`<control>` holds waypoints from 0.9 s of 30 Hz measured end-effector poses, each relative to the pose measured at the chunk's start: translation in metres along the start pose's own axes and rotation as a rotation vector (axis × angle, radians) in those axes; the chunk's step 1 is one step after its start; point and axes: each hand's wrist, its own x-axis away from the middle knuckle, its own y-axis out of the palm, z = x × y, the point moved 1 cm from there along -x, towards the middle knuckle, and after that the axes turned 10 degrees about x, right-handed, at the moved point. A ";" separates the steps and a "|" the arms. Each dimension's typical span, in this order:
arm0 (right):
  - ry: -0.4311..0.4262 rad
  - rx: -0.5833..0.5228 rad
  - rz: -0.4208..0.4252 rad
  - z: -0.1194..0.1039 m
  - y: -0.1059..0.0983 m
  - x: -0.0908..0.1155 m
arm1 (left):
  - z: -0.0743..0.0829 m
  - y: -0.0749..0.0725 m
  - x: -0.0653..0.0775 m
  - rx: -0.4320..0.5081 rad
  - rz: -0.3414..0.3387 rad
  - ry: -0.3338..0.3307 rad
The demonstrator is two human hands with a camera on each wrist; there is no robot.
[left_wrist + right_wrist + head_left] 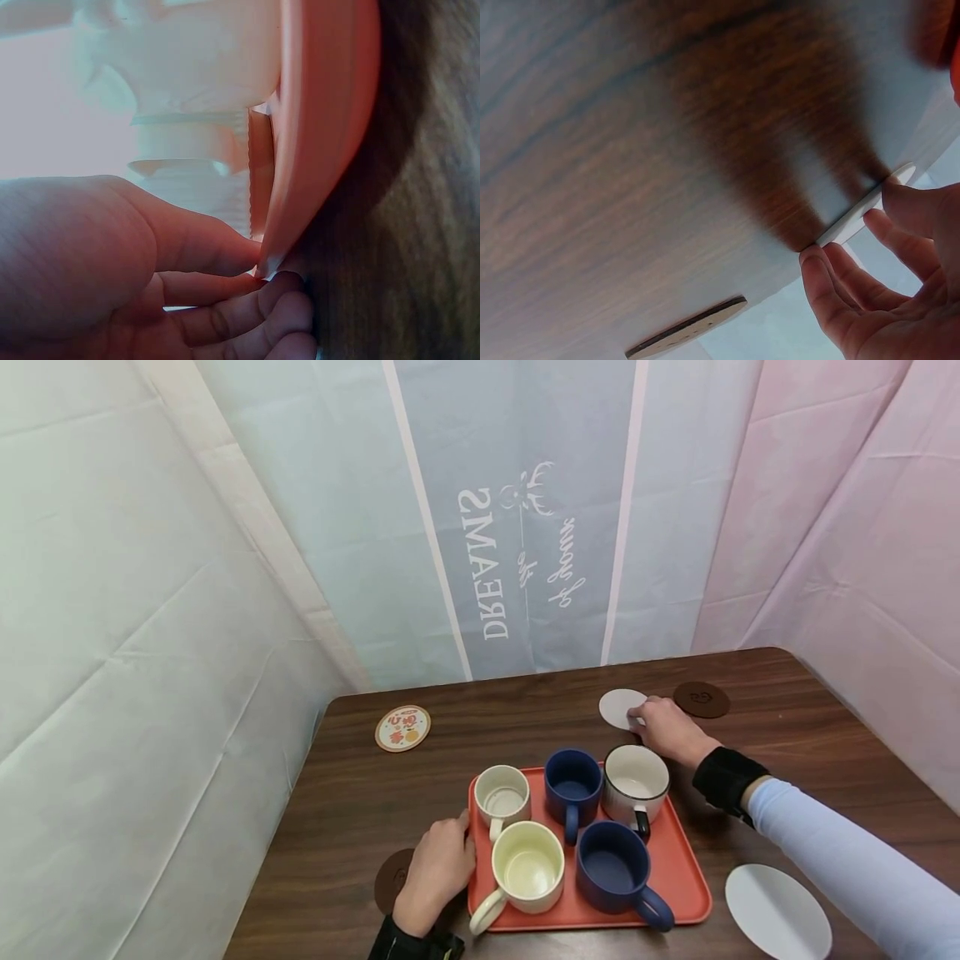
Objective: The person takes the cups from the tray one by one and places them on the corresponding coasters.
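Note:
A red-orange tray [686, 885] carries several mugs. My left hand [441, 864] is at its left edge, and the left wrist view shows thumb and fingers pinching the tray rim [322, 97]. Beyond the tray's far right corner, my right hand [670, 731] holds a round white coaster [617, 707]. In the right wrist view its thumb and fingers take the coaster [855, 217] by the edges, against the tabletop. On the tray are a small cream mug [501, 793], a larger pale-yellow mug [528, 868], two navy mugs [572, 785], and a white mug with black rim [636, 777].
A brown coaster [702, 699] lies right of my right hand. Another brown coaster [390, 881] is partly behind my left hand. A printed coaster [402, 728] lies far left, a white disc [778, 912] near right. Fabric curtains [540, 635] border the wooden table [337, 802].

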 end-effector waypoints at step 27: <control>0.120 0.012 -0.272 0.000 -0.058 0.129 | -0.003 -0.004 -0.001 0.038 -0.029 -0.012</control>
